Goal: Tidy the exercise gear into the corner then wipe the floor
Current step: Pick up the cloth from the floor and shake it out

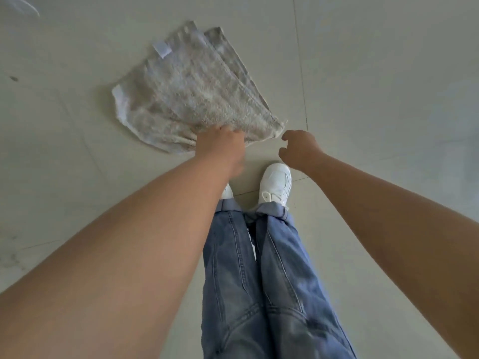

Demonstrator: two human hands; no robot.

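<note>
A folded grey-beige towel (pixel 193 89) with a white label lies spread on the pale tiled floor (pixel 375 86) ahead of my feet. My left hand (pixel 220 146) grips the towel's near edge, fingers tucked into the cloth. My right hand (pixel 298 149) hovers just beside the towel's near right corner, fingers loosely curled, holding nothing. No exercise gear is in view.
My legs in blue jeans and white sneakers (pixel 276 182) stand directly below the hands. A dark tile seam (pixel 302 73) runs up the floor right of the towel. A small dark mark (pixel 14 79) sits at far left.
</note>
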